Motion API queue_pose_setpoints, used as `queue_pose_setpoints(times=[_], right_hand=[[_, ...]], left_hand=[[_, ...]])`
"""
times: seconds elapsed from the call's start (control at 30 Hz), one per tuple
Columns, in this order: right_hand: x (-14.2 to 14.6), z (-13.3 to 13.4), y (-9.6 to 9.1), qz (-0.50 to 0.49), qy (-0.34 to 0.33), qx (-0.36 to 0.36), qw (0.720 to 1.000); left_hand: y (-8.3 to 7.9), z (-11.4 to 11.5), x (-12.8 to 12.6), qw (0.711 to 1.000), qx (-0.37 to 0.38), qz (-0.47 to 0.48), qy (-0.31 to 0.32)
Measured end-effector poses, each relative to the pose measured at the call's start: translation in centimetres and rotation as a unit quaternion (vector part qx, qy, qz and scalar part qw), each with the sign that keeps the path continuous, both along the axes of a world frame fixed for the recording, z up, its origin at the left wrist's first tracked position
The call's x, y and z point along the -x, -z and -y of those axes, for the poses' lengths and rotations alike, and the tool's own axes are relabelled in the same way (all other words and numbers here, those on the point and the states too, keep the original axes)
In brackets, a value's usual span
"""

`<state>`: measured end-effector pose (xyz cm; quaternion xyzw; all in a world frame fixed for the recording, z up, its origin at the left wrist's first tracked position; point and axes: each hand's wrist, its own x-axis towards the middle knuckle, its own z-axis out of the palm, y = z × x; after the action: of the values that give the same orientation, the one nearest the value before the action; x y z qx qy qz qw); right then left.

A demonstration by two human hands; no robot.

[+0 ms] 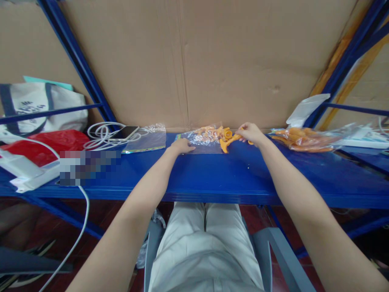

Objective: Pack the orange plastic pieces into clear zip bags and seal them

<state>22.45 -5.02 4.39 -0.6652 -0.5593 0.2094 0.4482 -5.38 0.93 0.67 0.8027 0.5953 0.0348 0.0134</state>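
On the blue shelf, a clear plastic bag [206, 148] lies flat with several small orange plastic parts [209, 133] in or on its far side; which of the two I cannot tell. My left hand [181, 146] grips the bag at its left edge, thumb toward the middle. To the right, my right hand [249, 134] pinches an orange plastic piece [228, 142] with a wide forked end, held over the bag's right end. Close behind that piece sits an orange round cup-like part [227, 134]. A small orange part [250, 142] shows just below my right hand.
Right of my hands lies a clear bag of larger orange parts [304, 138]. Leftward are another clear bag [148, 140], a phone [126, 133], a coiled white cable [101, 136], a white power strip [36, 174] and a red bag [60, 142]. Cardboard [212, 61] walls the back.
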Motion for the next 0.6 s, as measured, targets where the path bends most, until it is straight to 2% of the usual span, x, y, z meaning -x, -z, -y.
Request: queue_pose_setpoints(times=[0.13,0.27,0.4,0.6], right_hand=[[0.1,0.2,-0.2,0.032,0.013,-0.015,0.999],[0.5,0.3,0.0,0.010,0.010,-0.002,1.000],[1.1,0.4,0.3,-0.069,-0.008,0.031,0.997],[1.5,0.4,0.8,-0.176,-0.068,0.086,0.978]], left_hand=[[0.2,-0.2,0.1,1.000,-0.011,0.003,0.000],[0.2,-0.1,-0.2,1.000,-0.019,-0.008,-0.013],[0.0,0.2,-0.4,0.999,-0.013,-0.024,-0.028],[-0.2,0.6,-0.4,0.999,-0.028,-0.031,-0.030]])
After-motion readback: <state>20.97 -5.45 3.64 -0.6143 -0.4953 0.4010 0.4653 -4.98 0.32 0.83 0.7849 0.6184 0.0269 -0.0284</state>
